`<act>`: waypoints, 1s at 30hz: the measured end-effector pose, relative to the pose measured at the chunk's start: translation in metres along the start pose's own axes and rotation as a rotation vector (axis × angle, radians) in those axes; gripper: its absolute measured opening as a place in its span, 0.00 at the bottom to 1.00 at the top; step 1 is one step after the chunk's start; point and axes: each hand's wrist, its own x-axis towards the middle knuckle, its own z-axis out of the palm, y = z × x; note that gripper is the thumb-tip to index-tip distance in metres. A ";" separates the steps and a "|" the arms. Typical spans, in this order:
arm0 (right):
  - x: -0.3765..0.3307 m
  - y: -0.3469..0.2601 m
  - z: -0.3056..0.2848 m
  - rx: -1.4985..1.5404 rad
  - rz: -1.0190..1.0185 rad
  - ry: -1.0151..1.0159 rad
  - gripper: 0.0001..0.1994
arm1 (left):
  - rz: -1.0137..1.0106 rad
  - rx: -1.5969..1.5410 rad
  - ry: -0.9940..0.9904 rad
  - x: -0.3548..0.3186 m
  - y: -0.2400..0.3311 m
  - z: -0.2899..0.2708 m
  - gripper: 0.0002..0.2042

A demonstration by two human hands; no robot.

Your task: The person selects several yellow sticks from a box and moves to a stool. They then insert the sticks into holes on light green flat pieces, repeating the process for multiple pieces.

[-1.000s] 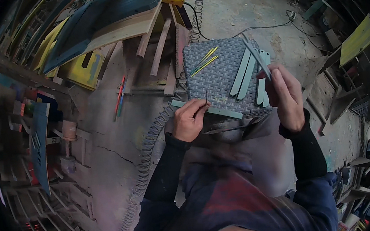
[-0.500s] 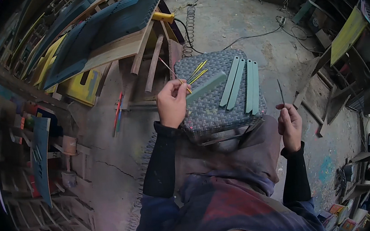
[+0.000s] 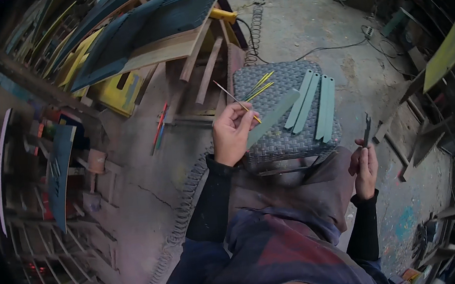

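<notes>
The left hand (image 3: pixel 232 136) pinches a thin yellow stick (image 3: pixel 236 103) and a flat grey-green strip (image 3: pixel 273 117) above a woven grey stool (image 3: pixel 279 142). Four more smooth strips (image 3: pixel 314 103) lie side by side on the stool. The right hand (image 3: pixel 365 168), off to the side, grips a slim dark blade (image 3: pixel 366 128).

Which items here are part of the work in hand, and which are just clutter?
In hand:
- left hand holding a thin stick and a grey-green strip
- right hand holding a small dark tool
- woven stool bearing more strips and yellow sticks

Lying about:
- coiled hose
- stacked boards
- cable
</notes>
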 end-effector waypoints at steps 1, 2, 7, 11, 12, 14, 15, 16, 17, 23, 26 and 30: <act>-0.001 0.002 0.002 -0.007 0.013 0.011 0.17 | 0.003 -0.006 0.034 -0.013 0.007 -0.009 0.08; -0.001 0.006 0.003 -0.015 0.025 0.023 0.18 | 0.008 -0.013 0.067 -0.027 0.013 -0.017 0.07; 0.005 0.015 0.002 -0.054 0.034 -0.021 0.19 | 0.048 0.075 0.287 -0.075 0.030 -0.071 0.07; 0.014 0.012 0.018 -0.025 -0.011 -0.058 0.19 | 0.164 0.227 0.465 -0.100 0.054 -0.113 0.08; 0.015 0.013 0.020 -0.016 -0.026 -0.059 0.19 | 0.192 0.247 0.504 -0.102 0.063 -0.118 0.08; 0.018 0.014 0.025 0.003 -0.054 -0.061 0.19 | 0.257 0.285 0.516 -0.098 0.084 -0.130 0.07; 0.018 0.013 0.027 0.005 -0.056 -0.064 0.19 | 0.291 0.291 0.520 -0.092 0.094 -0.134 0.07; 0.018 0.012 0.029 0.006 -0.057 -0.065 0.19 | 0.324 0.297 0.521 -0.084 0.103 -0.137 0.07; 0.018 0.011 0.030 0.002 -0.062 -0.060 0.19 | 0.387 0.294 0.490 -0.071 0.110 -0.138 0.07; 0.011 0.004 0.028 0.012 -0.040 -0.089 0.17 | 0.603 0.346 0.262 0.028 0.154 -0.131 0.06; 0.004 0.002 0.026 -0.017 -0.073 -0.090 0.17 | 0.542 0.360 0.119 0.078 0.160 -0.125 0.07; -0.008 0.004 0.017 -0.038 -0.063 -0.073 0.17 | 0.476 0.395 -0.003 0.117 0.152 -0.128 0.07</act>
